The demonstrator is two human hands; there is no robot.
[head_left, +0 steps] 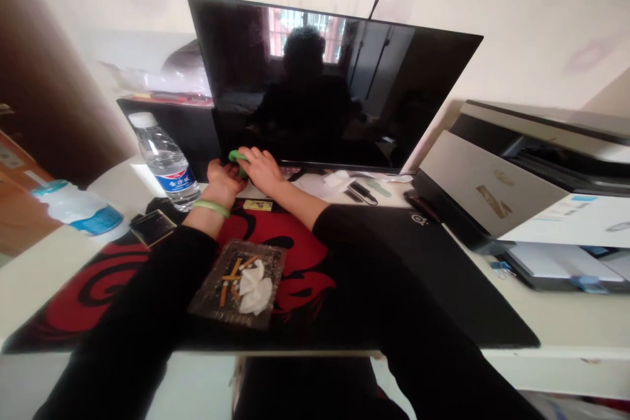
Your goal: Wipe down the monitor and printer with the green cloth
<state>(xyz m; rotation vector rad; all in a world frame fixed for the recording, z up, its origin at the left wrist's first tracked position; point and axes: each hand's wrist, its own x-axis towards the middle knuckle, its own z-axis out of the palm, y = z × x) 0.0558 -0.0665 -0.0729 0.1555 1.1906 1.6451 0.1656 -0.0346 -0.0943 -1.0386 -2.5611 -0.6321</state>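
Pinching a small green object [237,157] in my right hand [264,169], I see it touching my curled, closed left hand [224,181], at the lower edge of the monitor [344,79].

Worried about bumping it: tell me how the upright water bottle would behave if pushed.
The water bottle stands tall and narrow, so it probably tips easily. Its round body would likely roll. Cap on, so spills seem unlikely.

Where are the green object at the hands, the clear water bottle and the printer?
green object [237,157]: head view, its exposed upper end.
clear water bottle [160,152]: head view, clear body above the blue label.
printer [485,177]: head view, pale front panel.
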